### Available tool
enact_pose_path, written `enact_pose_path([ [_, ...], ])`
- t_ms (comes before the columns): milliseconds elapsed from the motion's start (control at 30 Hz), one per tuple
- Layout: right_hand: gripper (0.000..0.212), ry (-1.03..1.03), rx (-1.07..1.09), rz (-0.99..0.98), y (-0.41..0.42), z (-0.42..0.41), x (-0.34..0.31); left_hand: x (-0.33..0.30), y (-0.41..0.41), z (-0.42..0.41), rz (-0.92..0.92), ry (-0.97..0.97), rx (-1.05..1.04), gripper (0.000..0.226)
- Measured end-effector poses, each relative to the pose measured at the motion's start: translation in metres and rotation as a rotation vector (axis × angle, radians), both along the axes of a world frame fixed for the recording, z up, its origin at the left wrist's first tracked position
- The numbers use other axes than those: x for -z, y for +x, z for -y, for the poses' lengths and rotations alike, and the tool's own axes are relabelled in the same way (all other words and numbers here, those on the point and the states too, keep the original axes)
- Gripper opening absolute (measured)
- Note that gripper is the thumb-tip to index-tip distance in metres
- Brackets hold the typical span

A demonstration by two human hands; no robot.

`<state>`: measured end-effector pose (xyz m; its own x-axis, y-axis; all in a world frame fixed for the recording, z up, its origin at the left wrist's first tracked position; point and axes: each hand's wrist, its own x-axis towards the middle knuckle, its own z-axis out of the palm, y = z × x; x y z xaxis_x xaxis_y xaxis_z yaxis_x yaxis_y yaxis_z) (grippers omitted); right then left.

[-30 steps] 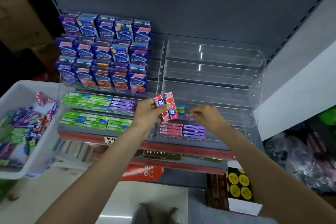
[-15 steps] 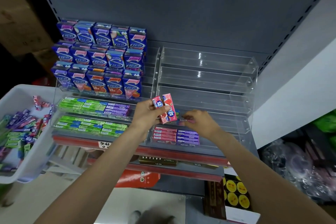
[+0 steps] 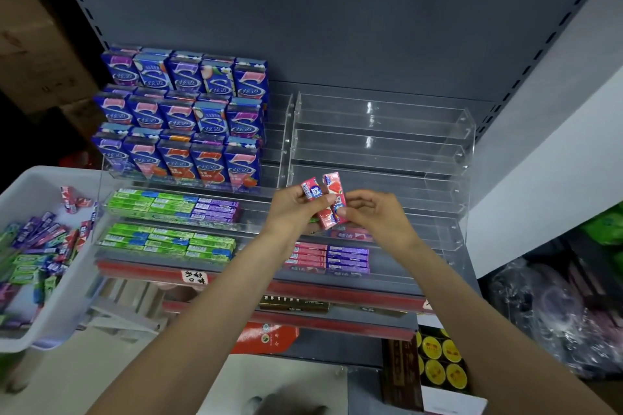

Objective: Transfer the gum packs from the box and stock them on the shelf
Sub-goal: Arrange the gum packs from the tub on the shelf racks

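Both my hands are up in front of the clear acrylic shelf rack [image 3: 381, 145], meeting just above its lower right tiers. My left hand [image 3: 293, 212] has its fingers curled round a small fan of pink gum packs [image 3: 323, 200], standing upright and tilted, tops splayed apart. My right hand [image 3: 374, 215] is curled in from the right, fingertips pinching the lower edge of the rightmost pink pack; can't tell how firmly. Below the hands, pink and purple packs [image 3: 328, 258] already lie flat in the front tier. Left half of the rack: green and purple packs [image 3: 172, 209] in two rows, tall blue cartons [image 3: 182, 118] stacked behind in three rows. White box [image 3: 37, 192] sits just left of the rack, loose mixed gum packs [image 3: 37, 246] piled inside. Upper right tiers hold only glare. Handwritten label [image 3: 195, 276] on the red shelf edge.
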<state>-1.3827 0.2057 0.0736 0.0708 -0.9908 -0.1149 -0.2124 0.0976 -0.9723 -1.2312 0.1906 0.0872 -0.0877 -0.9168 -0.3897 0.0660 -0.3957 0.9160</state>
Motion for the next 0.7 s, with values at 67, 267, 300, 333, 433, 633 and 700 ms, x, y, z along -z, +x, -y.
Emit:
enact_pose_path([
  [67, 0.014, 0.011, 0.014, 0.005, -0.005, 0.000, -0.001, 0.001, -0.001, 0.001, -0.016, 0.033, 0.029, 0.007],
  [267, 0.045, 0.065, 0.111, -0.033, -0.020, 0.005, 0.000, 0.004, 0.006, 0.004, -0.070, 0.073, 0.034, 0.014],
  [300, 0.054, 0.057, 0.125, -0.052, -0.024, 0.006, 0.003, 0.005, 0.007, 0.004, -0.069, 0.076, 0.033, 0.014],
  [333, 0.059, 0.046, 0.140, -0.086, -0.028, 0.007, 0.006, 0.005, 0.008, 0.005, -0.063, 0.075, 0.035, 0.014],
  [433, 0.033, -0.010, 0.206, -0.258, -0.037, 0.009, 0.014, 0.006, 0.012, 0.004, -0.040, 0.056, 0.047, 0.014],
  [633, 0.013, -0.131, 0.249, -0.330, -0.035, 0.004, 0.033, 0.011, 0.027, 0.001, 0.020, 0.019, 0.026, 0.024],
  [700, 0.012, -0.140, 0.251, -0.363, -0.032, 0.003, 0.041, 0.013, 0.031, 0.000, 0.017, 0.035, -0.009, 0.024],
])
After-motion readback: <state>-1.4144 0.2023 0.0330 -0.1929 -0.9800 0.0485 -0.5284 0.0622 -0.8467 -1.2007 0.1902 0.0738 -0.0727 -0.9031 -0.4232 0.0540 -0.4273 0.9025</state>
